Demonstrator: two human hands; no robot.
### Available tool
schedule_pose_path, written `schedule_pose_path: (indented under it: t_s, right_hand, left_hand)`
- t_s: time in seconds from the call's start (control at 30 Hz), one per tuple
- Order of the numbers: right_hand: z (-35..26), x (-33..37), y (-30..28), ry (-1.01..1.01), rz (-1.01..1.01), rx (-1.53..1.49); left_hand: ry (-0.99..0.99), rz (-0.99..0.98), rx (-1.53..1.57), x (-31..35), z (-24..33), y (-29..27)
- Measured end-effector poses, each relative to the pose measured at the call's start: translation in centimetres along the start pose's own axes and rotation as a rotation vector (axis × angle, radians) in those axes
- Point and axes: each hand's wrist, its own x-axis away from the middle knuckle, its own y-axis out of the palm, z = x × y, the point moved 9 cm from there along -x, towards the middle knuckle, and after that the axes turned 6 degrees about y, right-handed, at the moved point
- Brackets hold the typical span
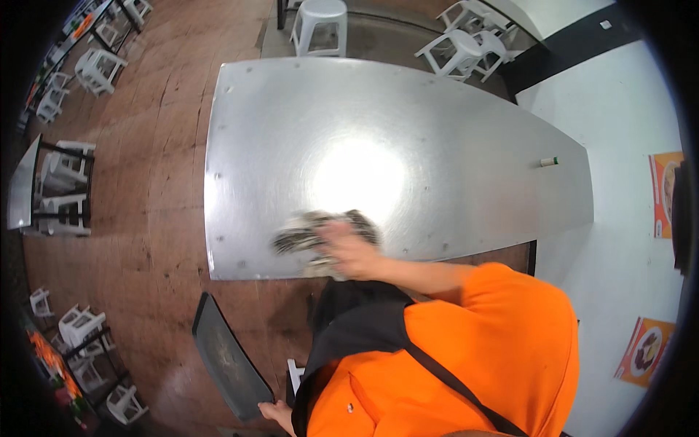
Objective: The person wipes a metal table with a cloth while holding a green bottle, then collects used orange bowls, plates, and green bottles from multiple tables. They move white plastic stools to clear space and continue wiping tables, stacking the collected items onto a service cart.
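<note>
A crumpled cloth point(291, 237), dark and off-white in patches, lies on the metal tabletop point(306, 131) near its front edge. My right hand point(348, 247) presses down on it, blurred by motion, with the arm reaching across from the right. Down at the lower left, my left hand point(275, 414) grips the near end of a dark rectangular tray point(229, 360). The tray hangs tilted beside the table over the floor, with pale crumbs or smears on its surface. Most of my left arm is hidden behind the black apron.
A small cylinder with a green end point(548, 162) lies on the right part of the tabletop, near the white wall point(582, 291). White plastic stools point(320, 25) stand beyond the far edge. More tables and stools line the left side of the brown floor point(145, 189).
</note>
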Motion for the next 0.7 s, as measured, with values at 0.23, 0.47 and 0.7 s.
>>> schedule_pose_path:
  t_s: [0.23,0.47,0.7]
  right_hand:
    - [27.4,22.1,-17.9,1.268,0.406,0.595]
    - [44.3,-0.7,-28.0,1.245,0.576,0.514]
    - [31.6,-28.3,-17.1,0.826,0.365,0.571]
  left_hand:
    - [0.028,-0.036,-0.2,-4.9,0.0,1.6]
    - [0.018,0.125,-0.254,0.4,7.5,-2.3]
    - [-0.002,0.185,-0.273,-2.1,7.5,-6.7]
